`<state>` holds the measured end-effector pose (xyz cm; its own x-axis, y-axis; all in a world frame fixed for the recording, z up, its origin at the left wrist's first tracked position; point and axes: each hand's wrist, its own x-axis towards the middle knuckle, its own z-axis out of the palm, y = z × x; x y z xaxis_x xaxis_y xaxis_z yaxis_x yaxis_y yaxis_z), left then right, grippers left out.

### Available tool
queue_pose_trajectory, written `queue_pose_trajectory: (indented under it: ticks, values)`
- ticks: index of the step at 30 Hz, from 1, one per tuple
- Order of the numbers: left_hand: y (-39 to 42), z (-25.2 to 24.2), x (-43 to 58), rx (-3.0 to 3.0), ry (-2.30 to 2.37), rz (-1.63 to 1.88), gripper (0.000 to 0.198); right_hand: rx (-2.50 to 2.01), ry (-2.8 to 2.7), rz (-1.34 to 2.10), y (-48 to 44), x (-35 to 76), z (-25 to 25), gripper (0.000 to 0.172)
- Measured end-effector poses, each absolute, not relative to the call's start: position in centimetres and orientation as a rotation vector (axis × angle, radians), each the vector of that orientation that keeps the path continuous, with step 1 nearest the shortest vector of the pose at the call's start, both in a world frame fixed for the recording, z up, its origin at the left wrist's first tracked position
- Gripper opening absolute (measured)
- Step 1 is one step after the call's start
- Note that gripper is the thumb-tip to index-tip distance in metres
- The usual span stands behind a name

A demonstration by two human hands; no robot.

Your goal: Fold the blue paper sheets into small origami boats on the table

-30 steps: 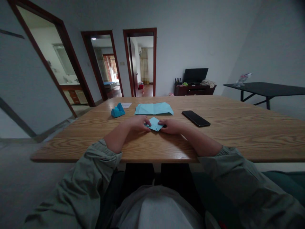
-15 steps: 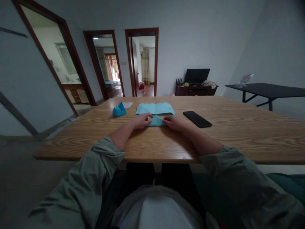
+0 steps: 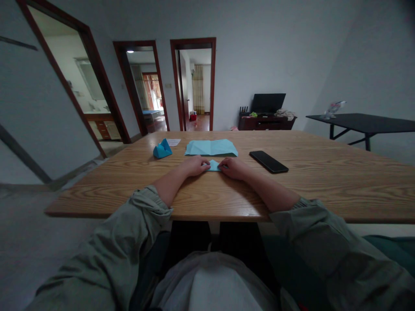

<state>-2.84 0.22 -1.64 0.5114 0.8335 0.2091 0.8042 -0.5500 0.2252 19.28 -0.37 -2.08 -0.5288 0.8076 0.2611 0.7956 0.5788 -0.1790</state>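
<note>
A small folded piece of light blue paper point(image 3: 213, 166) lies on the wooden table point(image 3: 207, 198), its peak pointing away from me. My left hand point(image 3: 196, 165) is closed at its left side, fingers pressing on that edge. On the opposite side my right hand point(image 3: 232, 167) pinches the right edge. Much of the piece is covered by my fingers. Just beyond it rests a larger creased light blue sheet point(image 3: 211, 147). To the left stands a darker blue folded paper shape point(image 3: 162, 149).
A black phone point(image 3: 268, 162) lies right of my right hand. Behind the blue paper shape is a small white slip point(image 3: 173, 142). A black table point(image 3: 366, 122) with a clear plastic object stands at the far right; a television point(image 3: 268, 103) is by the back wall.
Both hands have come closer together over the small folded paper, so less of it shows. My left hand has moved right, its fingers more curled. The other objects stay put.
</note>
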Motion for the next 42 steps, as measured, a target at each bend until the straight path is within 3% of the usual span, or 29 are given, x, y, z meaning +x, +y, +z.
queue_pose_trajectory:
  ticks: [6,8,13,17,24,27,31,37,42]
  values:
    - [0.7,-2.0,-2.2,2.331,1.606,0.509,0.083,-1.373,-2.32,0.144,-0.5,19.2,-2.4,0.047]
    - [0.6,-1.8,-2.4,2.271,1.566,0.5,0.078,-1.373,-2.294,0.186,-0.7,19.3,-2.4,0.052]
    - [0.1,-1.3,-2.9,2.292,1.305,0.504,0.044,-1.246,-2.24,0.283,-1.0,19.5,-1.9,0.047]
    - [0.1,-1.3,-2.8,2.296,1.274,0.658,0.042,-1.212,-2.219,0.276,-0.7,19.5,-1.9,0.021]
    - [0.4,-1.5,-2.6,2.274,1.241,0.8,0.033,-1.218,-2.195,0.467,0.0,19.7,-2.3,0.022]
    - [0.4,-1.5,-2.5,2.198,1.125,0.972,0.042,-1.18,-2.088,0.525,0.0,19.6,-2.5,0.027]
    - [0.4,-1.4,-2.5,2.027,1.02,1.008,0.066,-1.15,-1.947,0.725,0.0,19.5,-2.7,0.053]
    - [-0.1,-0.9,-2.6,1.861,1.046,1.08,0.069,-0.958,-1.918,1.099,-0.7,19.3,-2.1,0.036]
    - [-0.5,-0.8,-2.4,1.922,0.97,0.806,0.048,-0.997,-2.038,1.013,-1.8,19.3,-1.1,0.035]
